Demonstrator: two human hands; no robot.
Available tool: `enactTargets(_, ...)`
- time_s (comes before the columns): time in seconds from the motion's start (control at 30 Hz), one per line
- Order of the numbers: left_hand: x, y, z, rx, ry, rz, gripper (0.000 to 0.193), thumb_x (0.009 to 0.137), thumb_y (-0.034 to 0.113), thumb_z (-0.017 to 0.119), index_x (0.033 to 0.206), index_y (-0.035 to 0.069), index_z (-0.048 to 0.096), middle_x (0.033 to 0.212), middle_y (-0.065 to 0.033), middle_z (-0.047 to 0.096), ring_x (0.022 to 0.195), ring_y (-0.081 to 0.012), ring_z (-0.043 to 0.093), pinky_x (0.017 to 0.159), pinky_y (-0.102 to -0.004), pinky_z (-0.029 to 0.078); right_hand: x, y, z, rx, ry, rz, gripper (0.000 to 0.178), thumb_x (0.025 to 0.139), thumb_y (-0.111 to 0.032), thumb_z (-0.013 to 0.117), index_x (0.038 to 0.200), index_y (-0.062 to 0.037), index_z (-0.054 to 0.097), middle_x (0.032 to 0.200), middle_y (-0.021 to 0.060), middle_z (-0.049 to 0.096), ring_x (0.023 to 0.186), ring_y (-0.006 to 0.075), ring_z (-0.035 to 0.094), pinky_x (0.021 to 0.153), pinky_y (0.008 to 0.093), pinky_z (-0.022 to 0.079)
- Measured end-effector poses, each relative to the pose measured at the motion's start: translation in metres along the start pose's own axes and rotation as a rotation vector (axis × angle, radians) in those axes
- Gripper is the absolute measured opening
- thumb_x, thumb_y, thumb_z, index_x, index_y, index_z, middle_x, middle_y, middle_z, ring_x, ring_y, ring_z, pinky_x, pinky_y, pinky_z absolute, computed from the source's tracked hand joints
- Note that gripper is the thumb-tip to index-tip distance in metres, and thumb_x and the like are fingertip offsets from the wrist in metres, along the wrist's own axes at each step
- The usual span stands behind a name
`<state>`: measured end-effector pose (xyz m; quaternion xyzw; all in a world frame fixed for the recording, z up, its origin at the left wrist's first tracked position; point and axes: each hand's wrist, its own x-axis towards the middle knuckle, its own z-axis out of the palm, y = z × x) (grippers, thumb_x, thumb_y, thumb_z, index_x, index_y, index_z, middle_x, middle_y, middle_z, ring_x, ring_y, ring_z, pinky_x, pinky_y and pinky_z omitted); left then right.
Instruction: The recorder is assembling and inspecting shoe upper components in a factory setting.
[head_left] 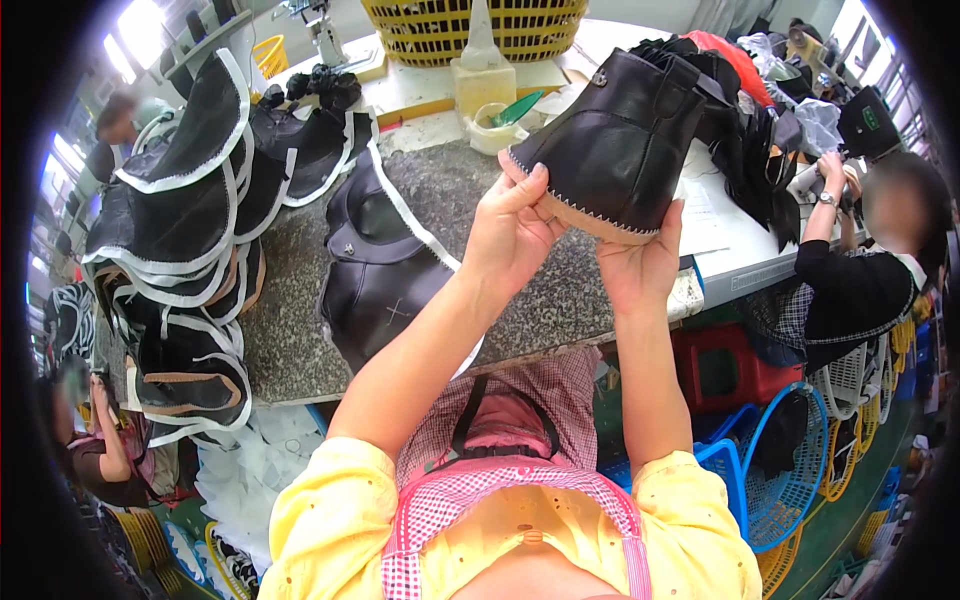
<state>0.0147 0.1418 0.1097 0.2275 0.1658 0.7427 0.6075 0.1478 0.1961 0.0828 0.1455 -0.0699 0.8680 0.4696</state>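
A black leather boot upper [625, 140] with a zigzag-cut lower edge and tan lining is held up over the worktable, tilted, its lower edge toward me. My left hand [515, 225] pinches that edge at its left end, thumb on the outside. My right hand [642, 265] grips the same edge at its right end, fingers mostly hidden behind it. Below and to the left, another black upper [375, 295] with white edging lies on the speckled stone slab [285, 335]. Farther left rises a pile of white-edged black uppers [185, 215].
Behind the slab stand a white plastic container [485, 85], a small pot [490, 135] with a green-handled tool [518, 108], and a yellow basket [465, 35]. Black pieces hang over the table at right, near a co-worker [860, 270]. Below are a red stool [690, 350] and blue basket [815, 480].
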Motion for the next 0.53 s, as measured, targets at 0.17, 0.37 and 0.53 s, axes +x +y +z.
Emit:
enactTargets(0.17, 0.001, -0.006, -0.001, -0.095, 0.012, -0.072, 0.034, 0.088, 0.017, 0.047, 0.120, 0.006, 0.038, 0.114, -0.0073, 0.052, 0.103, -0.0169, 0.052, 0.087, -0.0347, 0.043, 0.000, 0.000, 0.001, 0.010, -0.012, -0.059, 0.039, 0.091, -0.029, 0.040, 0.119, -0.0036, 0.046, 0.121, 0.0118, 0.049, 0.112, 0.0261, 0.048, 0.096, 0.0439, 0.037)
enactTargets(0.37, 0.007, -0.021, 0.022, 0.029, 0.037, -0.061, 0.029, 0.086, 0.023, 0.053, 0.110, 0.008, 0.048, 0.105, -0.0040, 0.057, 0.089, -0.0121, 0.055, 0.077, -0.0275, 0.041, -0.002, 0.009, 0.010, -0.356, -0.095, -0.213, 0.049, 0.085, -0.029, 0.052, 0.124, -0.0040, 0.039, 0.123, 0.0108, 0.047, 0.112, 0.0250, 0.047, 0.096, 0.0415, 0.037)
enactTargets(0.53, 0.009, -0.026, 0.020, 0.024, 0.065, -0.052, 0.026, 0.083, 0.023, 0.059, 0.104, 0.009, 0.053, 0.097, -0.0014, 0.060, 0.087, -0.0107, 0.055, 0.078, -0.0277, 0.040, -0.003, 0.015, 0.017, -0.586, -0.062, -0.277, 0.063, 0.078, -0.034, 0.061, 0.127, -0.0037, 0.035, 0.123, 0.0104, 0.047, 0.112, 0.0286, 0.046, 0.097, 0.0408, 0.035)
